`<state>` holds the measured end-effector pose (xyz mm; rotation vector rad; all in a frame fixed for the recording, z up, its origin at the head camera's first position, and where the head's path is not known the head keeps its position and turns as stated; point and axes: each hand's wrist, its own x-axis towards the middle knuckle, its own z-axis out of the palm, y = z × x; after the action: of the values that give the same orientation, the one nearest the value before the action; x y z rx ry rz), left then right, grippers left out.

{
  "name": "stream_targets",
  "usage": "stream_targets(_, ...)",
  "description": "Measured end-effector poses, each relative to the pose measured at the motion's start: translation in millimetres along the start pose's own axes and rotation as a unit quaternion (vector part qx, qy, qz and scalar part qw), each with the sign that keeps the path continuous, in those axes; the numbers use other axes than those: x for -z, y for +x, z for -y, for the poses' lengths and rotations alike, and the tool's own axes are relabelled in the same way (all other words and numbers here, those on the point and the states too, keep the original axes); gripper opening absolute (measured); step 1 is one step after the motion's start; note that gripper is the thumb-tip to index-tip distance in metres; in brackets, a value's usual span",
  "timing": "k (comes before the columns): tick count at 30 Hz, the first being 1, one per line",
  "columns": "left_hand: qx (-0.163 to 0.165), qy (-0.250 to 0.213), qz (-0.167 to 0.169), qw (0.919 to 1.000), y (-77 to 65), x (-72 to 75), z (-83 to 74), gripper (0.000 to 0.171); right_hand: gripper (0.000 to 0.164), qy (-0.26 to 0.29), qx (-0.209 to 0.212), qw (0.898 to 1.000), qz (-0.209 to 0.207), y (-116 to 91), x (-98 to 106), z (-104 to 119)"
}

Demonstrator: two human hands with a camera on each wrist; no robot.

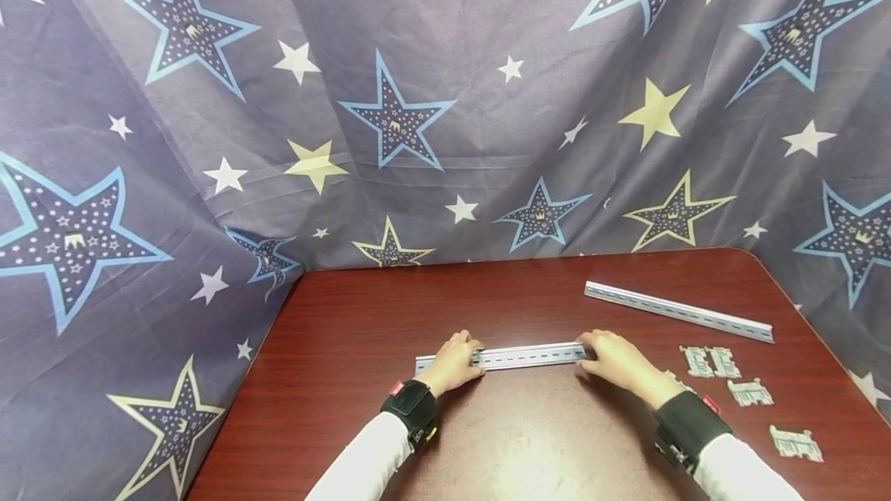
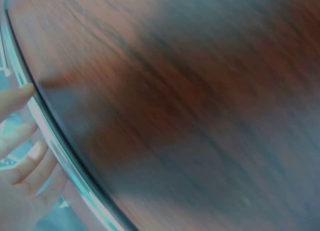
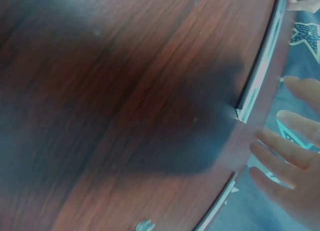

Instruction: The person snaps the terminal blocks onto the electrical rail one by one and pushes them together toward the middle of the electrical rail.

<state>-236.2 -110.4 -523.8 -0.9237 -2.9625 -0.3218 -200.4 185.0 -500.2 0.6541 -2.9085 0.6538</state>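
A slotted metal DIN rail (image 1: 529,356) lies crosswise on the table in front of me. My left hand (image 1: 452,363) grips it near its left end, thumb on the near edge and fingers over the far side. The left wrist view shows the thumb against the edge of the rail (image 2: 82,178), with the fingers spread beyond it. By the rail's right end is my right hand (image 1: 623,362). In the right wrist view that hand (image 3: 295,176) has its fingers loosely spread, apart from the rail's end, holding nothing.
Another slotted rail (image 1: 678,311) lies slanted at the back right. Several small pale plastic blocks (image 1: 750,393) sit along the right side, one partly hidden behind my right wrist. The brown table (image 1: 348,315) meets a star-patterned cloth (image 1: 418,192) at its back and left.
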Motion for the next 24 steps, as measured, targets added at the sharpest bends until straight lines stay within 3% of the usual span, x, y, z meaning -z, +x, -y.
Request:
stream_targets(10,0.016,-0.032,-0.011,0.9993,-11.9,1.5,16.6,0.042,0.042,-0.015,0.010,0.999,-0.032,14,-21,0)
stream_targets(24,0.041,-0.036,-0.022,0.9983,-20.0,0.8,25.8,0.041,0.039,-0.008,0.021,1.000,-0.022,24,-37,3)
